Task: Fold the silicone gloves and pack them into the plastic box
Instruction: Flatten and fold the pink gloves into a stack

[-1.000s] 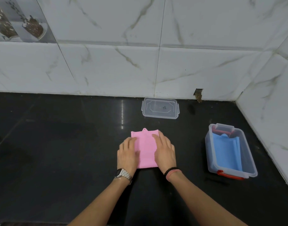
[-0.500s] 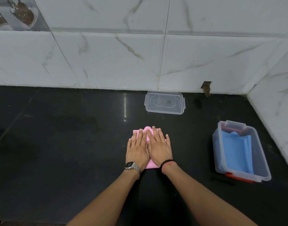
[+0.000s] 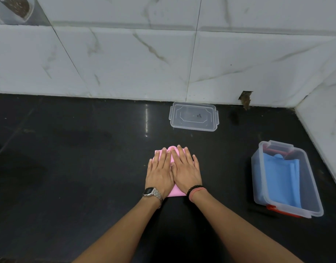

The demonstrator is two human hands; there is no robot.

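A folded pink silicone glove (image 3: pixel 175 192) lies flat on the black counter (image 3: pixel 68 168) in the middle. My left hand (image 3: pixel 159 172) and my right hand (image 3: pixel 186 168) lie side by side on top of it, fingers straight, pressing it down and hiding most of it. To the right stands the clear plastic box (image 3: pixel 313 204) with red latches, holding a folded blue glove (image 3: pixel 281 177). The box's clear lid (image 3: pixel 193 116) lies by the back wall.
White marble-pattern tiled walls close the counter at the back and on the right (image 3: pixel 324 133), forming a corner behind the box. A small hole (image 3: pixel 246 98) shows in the back wall near the lid. Dark counter stretches to the left.
My hands came together from the glove's two sides and now press flat on its middle, so the glove looks narrower. The camera has also tilted down and shifted slightly.
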